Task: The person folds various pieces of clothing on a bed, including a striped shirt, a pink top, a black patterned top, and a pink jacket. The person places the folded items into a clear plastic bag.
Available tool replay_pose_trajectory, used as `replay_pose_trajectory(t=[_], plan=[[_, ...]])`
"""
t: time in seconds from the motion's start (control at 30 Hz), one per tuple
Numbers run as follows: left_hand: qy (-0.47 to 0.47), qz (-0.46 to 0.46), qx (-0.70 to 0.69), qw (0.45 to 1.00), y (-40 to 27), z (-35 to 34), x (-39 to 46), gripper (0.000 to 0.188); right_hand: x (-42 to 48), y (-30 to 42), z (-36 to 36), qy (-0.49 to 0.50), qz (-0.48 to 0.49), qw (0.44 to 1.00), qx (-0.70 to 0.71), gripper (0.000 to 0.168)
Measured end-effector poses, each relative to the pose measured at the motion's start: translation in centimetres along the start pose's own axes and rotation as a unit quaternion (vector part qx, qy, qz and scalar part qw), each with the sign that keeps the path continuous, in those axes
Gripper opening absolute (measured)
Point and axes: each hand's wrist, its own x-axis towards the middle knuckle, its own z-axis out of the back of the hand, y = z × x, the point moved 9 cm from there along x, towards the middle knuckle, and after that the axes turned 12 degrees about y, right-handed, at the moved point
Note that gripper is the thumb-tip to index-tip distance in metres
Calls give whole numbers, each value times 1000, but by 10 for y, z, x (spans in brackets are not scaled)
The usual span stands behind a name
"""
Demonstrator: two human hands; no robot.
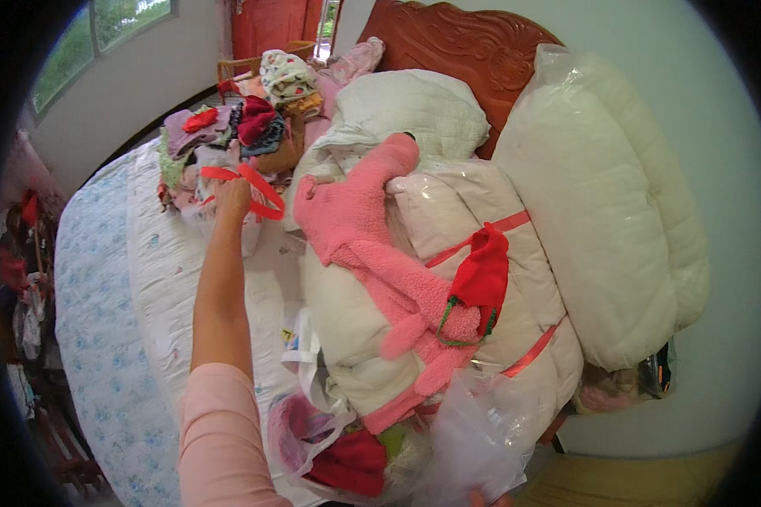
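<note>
My left arm reaches far forward over the bed. At its end my left hand (232,195) grips a looped red strap (263,192), beside a whitish bag (252,233) and a heap of clothes (193,136). Only the fingertips of my right hand (489,498) show at the bottom edge, on a crumpled clear plastic bag (479,424). Between my hands a pink plush toy (355,209) lies across cream folded bedding (456,190) tied with red ribbon. On the toy's lower part rests a red cloth piece with green trim (482,269).
A large stuffed quilt in clear plastic (596,209) leans on the right wall, near the carved wooden headboard (469,47). Close to me stands an open plastic bag of red and pink fabric (349,462). A white quilted bundle (412,108) lies behind the toy.
</note>
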Motion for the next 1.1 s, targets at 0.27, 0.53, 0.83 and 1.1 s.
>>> replay_pose_trajectory(t=[0.27, 0.53, 0.83, 1.1], plan=[[-86, -59, -95, 990, -80, -9, -4, 19, -7, 18, 15, -93, 19, 995, -7, 25], [14, -140, -181, 973, -130, 63, -44, 42, -40, 100, 58, -252, 186, 950, 13, 26], [55, -553, -177, 812, -267, 134, -221, 55, -17, 143, 87, -53, 157, 985, -53, 25], [32, -488, -346, 801, -126, 316, -241, 35, 67, 234, 99, 101, 196, 975, -19, 43]])
